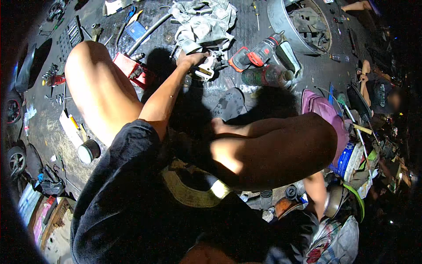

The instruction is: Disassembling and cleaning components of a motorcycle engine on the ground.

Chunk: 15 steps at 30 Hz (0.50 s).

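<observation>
Nearest, the person's bare right forearm (315,193) goes behind the bent knee (321,138), so the right hand is hidden, and nobody can tell if it is open or has anything. The hand's arm is well apart from the bumpy silver metal part (206,69), which is over the dark floor (246,26) past the knees. Nearer than the part and to its right is a grey spotted sandal (229,104). The left hand (192,58) is right at the part, mostly closed, with fingers bent over it, and seems to have hold of it; how tight does not show. If that grip is loose, the part could slip and pinch a finger. Left of the part is a red metal tool (124,65). Right of it are a see-through plastic bottle (268,77) on its side and a red and black power drill (262,52). A bump could roll the bottle, and a loose cap could make it leak. Just past the part, a crumpled pale grey cloth (206,20) could snag on the metal.
</observation>
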Each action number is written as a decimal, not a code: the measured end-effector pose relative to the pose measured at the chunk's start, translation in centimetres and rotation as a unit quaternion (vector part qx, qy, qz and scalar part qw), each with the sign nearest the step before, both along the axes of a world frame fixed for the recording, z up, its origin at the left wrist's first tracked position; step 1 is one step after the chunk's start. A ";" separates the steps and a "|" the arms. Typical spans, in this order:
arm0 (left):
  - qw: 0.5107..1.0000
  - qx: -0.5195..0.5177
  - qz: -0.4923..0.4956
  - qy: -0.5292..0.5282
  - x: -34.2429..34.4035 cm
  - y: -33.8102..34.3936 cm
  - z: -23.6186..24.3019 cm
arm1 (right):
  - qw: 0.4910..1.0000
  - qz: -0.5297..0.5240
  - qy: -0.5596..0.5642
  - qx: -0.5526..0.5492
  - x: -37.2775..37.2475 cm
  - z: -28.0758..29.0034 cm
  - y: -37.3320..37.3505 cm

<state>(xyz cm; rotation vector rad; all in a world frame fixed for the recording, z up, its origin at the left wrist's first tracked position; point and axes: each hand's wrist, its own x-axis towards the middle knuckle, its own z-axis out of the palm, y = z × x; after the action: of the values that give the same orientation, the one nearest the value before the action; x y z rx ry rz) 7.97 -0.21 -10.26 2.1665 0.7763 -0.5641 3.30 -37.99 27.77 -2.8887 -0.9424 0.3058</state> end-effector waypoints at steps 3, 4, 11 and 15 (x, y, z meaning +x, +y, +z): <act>0.999 -0.032 0.017 -0.005 0.9 -3.7 2.3 | 0.997 -0.066 0.045 0.009 -0.2 0.6 -1.6; 0.999 -0.029 0.020 -0.003 0.8 -3.4 2.0 | 0.995 -0.077 0.064 0.026 -0.1 0.1 -1.6; 0.996 -0.062 0.055 -0.035 -0.2 -3.1 3.6 | 0.957 -0.182 0.191 0.124 -0.8 -2.1 -1.3; 0.995 -0.040 0.056 -0.069 -0.2 -4.6 5.1 | 0.923 -0.242 0.251 0.165 -0.9 -2.3 -0.5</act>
<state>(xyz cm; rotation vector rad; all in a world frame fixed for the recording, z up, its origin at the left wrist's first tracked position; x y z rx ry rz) 7.72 -4.85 -5.15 2.0499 0.7802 -0.3774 2.38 -38.47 25.43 -2.4285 -0.1634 0.7127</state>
